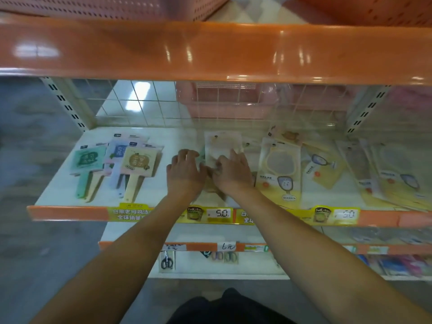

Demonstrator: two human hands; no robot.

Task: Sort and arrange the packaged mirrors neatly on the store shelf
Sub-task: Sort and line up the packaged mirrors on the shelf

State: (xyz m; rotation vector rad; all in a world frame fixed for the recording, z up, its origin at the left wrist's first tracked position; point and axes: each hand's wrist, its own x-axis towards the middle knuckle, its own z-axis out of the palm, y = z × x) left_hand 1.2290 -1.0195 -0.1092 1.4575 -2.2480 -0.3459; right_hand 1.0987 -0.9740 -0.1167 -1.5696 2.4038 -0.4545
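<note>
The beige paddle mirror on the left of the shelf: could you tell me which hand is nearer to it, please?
Left. The left hand lies just right of the beige paddle mirror, on the shelf. The right hand is farther right, beyond the left hand, on a clear packet.

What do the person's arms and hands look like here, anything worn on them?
Both forearms are bare: no sleeves show in the frame. The left hand and right hand wear no gloves, and no watch, bracelet or ring is visible, though the picture is blurred.

hidden: pack (222, 146) lower half, under both hands | blurred: packs right of hands (385, 169) | cut off: top baskets (117, 5)
</note>
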